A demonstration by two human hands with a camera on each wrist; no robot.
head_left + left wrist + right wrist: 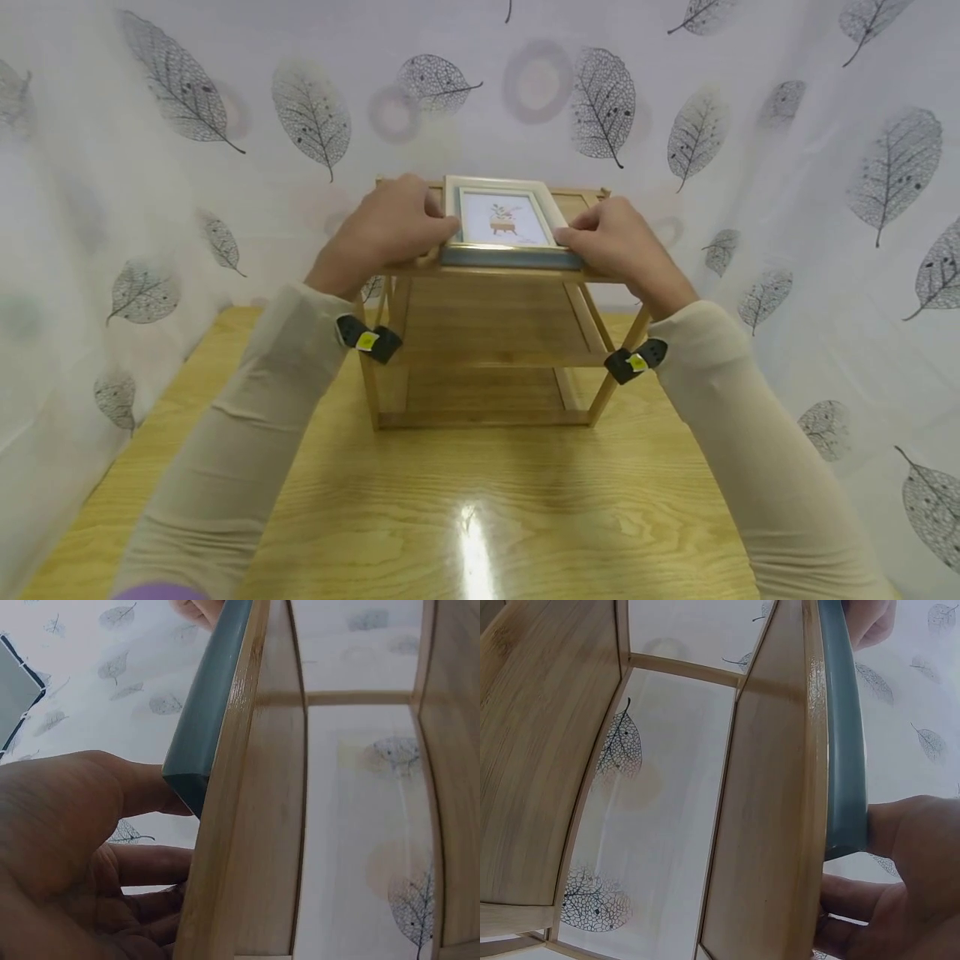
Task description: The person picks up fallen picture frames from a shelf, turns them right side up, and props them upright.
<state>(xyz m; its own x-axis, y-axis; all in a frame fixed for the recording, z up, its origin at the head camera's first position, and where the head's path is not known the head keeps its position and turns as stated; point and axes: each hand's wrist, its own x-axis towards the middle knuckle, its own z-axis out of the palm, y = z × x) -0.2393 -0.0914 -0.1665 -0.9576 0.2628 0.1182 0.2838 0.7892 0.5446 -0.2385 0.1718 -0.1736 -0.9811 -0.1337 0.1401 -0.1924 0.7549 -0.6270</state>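
Currently, left to right: purple patch (161, 592) at the near left edge, too cropped to identify. Left sleeve (255, 417), beige, reaches up over the table (570, 483); left band (369, 339), black with a yellow tag, sits at the cuff and blocks part of the rack (495, 273). Left hand (386, 221) covers the rack's top left of the frame (510, 257). Its thumb is on the frame's left side by the near corner, other fingers curled, some tips hidden; gripping the frame. Frame lies on the rack's top, about mid-width, picture side up, teal near side just in from the rack's near edge. Right hand (618, 242) mirrors that: thumb on the frame's right side by the near corner, fingers curled, some tips hidden, gripping. Right band (636, 361), also black with yellow tag, overlaps the rack's right side; right sleeve (742, 425), beige, comes in from near right.

Surface: table is yellowish wood grain, glossy, glare streak (474, 550) at near middle. Rack stands upright on its far part. Curtain (457, 29), whitish with grey leaf prints, spans left, far and right.

Containers: frame holds a print (517, 212), plant in an orange-brown legged pot, pale background. Rack is wood, three tiers: frame on top, middle shelf (483, 312) and bottom shelf (483, 389) under it.
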